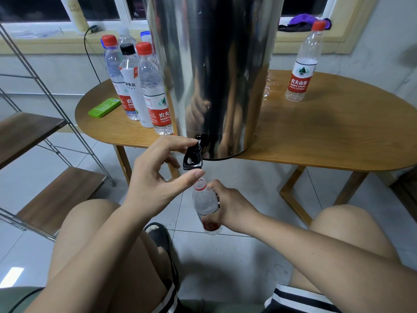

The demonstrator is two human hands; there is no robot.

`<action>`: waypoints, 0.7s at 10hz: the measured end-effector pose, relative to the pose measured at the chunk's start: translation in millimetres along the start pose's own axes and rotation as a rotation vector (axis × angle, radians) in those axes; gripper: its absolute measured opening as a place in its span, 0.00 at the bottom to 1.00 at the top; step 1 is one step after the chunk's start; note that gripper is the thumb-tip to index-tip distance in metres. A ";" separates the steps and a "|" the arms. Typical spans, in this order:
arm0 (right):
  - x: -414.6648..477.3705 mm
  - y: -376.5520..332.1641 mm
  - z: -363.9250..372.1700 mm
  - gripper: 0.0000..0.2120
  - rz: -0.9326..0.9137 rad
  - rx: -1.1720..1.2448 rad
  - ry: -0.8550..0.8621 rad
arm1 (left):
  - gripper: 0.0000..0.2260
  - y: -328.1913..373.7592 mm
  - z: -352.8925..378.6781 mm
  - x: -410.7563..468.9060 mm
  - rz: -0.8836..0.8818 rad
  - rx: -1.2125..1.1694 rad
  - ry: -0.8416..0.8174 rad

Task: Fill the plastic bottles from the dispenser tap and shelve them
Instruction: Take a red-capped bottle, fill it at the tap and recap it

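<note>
A tall steel dispenser [214, 64] stands on the wooden table [316, 136], its black tap [193, 154] hanging over the front edge. My left hand [155, 177] is at the tap, index finger on the lever, thumb spread below near the bottle mouth. My right hand [230, 206] grips an uncapped clear bottle [204, 204] with a red label, held just under the tap, slightly tilted. Several capped bottles [149, 86] stand left of the dispenser. One red-capped bottle [303, 64] stands alone at the right.
A metal-framed shelf with wooden boards [33, 136] stands at the left. A green flat object [105, 107] lies on the table's left side. Water is spilled on the table [269, 91] right of the dispenser. My knees and a black sandal [158, 236] are below.
</note>
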State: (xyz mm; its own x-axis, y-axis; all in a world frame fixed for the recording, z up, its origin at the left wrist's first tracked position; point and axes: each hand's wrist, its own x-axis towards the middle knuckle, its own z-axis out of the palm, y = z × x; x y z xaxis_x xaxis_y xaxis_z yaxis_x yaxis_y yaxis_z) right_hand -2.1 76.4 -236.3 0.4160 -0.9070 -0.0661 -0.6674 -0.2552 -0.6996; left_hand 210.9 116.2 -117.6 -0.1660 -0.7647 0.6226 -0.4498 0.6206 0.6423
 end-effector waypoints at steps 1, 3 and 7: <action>0.1 0.0 0.1 0.31 0.005 -0.001 0.000 | 0.22 -0.1 0.0 0.2 0.002 0.000 0.000; 0.4 0.2 0.7 0.31 0.009 0.007 -0.003 | 0.21 0.6 0.2 0.1 -0.004 -0.003 0.000; 0.7 0.3 0.7 0.32 0.003 -0.002 -0.010 | 0.21 0.4 0.0 -0.2 -0.013 -0.003 -0.002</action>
State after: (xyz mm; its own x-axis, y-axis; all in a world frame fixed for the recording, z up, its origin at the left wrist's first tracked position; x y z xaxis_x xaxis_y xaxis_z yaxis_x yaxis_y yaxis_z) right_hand -1.6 76.0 -237.1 0.4204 -0.9042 -0.0756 -0.6698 -0.2530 -0.6982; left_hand 210.7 116.6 -117.5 -0.1620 -0.7731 0.6133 -0.4494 0.6111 0.6516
